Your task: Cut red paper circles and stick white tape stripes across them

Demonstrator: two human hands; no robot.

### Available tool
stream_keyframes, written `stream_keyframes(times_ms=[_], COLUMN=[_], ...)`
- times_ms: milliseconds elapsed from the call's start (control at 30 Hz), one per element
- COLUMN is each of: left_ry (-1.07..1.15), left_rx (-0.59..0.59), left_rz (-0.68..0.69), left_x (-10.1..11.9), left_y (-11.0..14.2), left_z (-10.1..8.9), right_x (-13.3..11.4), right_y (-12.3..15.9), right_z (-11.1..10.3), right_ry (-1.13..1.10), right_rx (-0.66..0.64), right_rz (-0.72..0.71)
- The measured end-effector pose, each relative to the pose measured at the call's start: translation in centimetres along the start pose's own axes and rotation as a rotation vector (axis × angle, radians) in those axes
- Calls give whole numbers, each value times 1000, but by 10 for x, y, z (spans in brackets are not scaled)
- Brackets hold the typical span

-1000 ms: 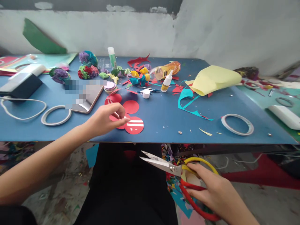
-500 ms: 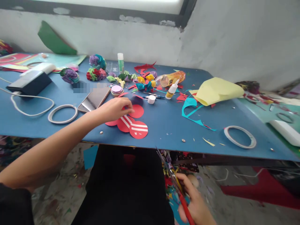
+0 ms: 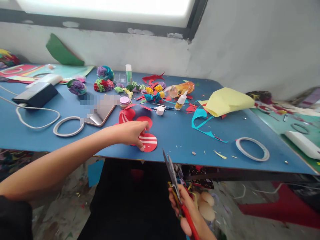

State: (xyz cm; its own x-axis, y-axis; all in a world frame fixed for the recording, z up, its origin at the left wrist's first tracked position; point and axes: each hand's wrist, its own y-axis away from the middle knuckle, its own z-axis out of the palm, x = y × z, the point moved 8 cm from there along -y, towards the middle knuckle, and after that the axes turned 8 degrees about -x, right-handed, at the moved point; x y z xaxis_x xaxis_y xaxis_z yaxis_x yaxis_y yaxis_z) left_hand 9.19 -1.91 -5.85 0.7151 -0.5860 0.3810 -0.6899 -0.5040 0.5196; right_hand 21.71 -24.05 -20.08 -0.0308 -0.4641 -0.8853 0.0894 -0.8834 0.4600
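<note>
My left hand (image 3: 133, 133) reaches over the front of the blue table, thumb and fingers apart. Its fingertips are at a red paper circle with white stripes (image 3: 151, 142), which lies flat under them. Further red paper circles (image 3: 145, 120) lie behind and partly beneath the hand; one at the back (image 3: 127, 115) also carries white stripes. In my right hand (image 3: 186, 203), below the table's front edge, is a pair of scissors (image 3: 172, 175) with red and yellow handles. The blades point up and away, slightly parted, with nothing visible between them.
Behind the circles are a glue bottle (image 3: 180, 101), a white cap (image 3: 160, 110), paper scraps and paper flowers (image 3: 103, 85). A phone (image 3: 103, 111) and a tape roll (image 3: 68, 134) lie left. Yellow paper (image 3: 226, 101), a cyan offcut (image 3: 200, 115) and another tape roll (image 3: 265, 154) lie right.
My left hand has moved from the rear circle toward the front striped circle, its fingers now spread wider. My right hand has risen slightly leftward with the scissors, whose blades are more visibly parted.
</note>
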Motion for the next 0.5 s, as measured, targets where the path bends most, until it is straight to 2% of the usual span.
stream_keyframes(times_ms=[67, 167, 233, 333, 500], left_ry=[40, 35, -6, -82, -82], left_rx=[-51, -43, -32, -81, -119], left_rz=[-20, -4, 26, 45, 44], left_x=[-1, 2, 6, 9, 9], left_y=[-3, -6, -6, -7, -13], left_z=[2, -1, -3, -3, -7], right_x=[-4, -4, -2, -1, 1], right_y=[2, 0, -2, -3, -5], right_z=[2, 5, 6, 11, 16], right_ry=[34, 77, 83, 56, 42], right_rx=[-21, -55, -84, -140, -181], right_rz=[-40, -82, -104, -147, -148])
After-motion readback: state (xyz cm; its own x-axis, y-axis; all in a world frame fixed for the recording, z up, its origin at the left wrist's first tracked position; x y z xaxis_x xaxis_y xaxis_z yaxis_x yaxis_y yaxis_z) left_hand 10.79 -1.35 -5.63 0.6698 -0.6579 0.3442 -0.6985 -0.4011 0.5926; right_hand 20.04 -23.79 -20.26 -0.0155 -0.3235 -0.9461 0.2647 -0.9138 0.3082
